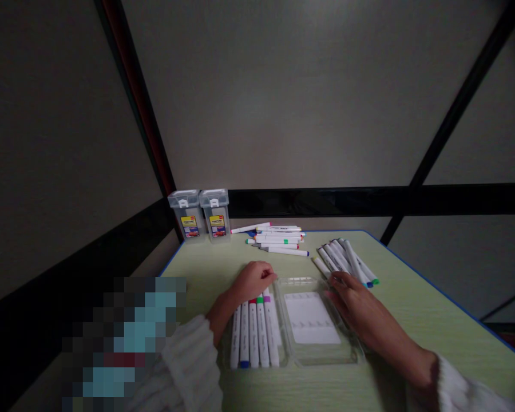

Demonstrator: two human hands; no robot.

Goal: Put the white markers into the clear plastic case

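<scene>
A clear plastic marker case (321,361) lies unfolded on the table. Its left half holds several white markers (252,337) side by side, with red, green and purple bands at their far ends. My left hand (254,280) is curled over the far end of these markers; whatever its fingers hold is hidden. Over the right edge of the case, my right hand (355,303) reaches palm down with thumb and fingers apart. Its fingertips meet the near end of a yellow-tipped marker (321,266), and I cannot tell whether they grip it.
Several loose markers (278,240) lie in a pile at the back. Another group of markers (349,263) rests beyond my right hand. Two lidded clear containers (190,220) with yellow labels stand at the back left. A wall (283,114) rises behind the blue-edged table (395,320).
</scene>
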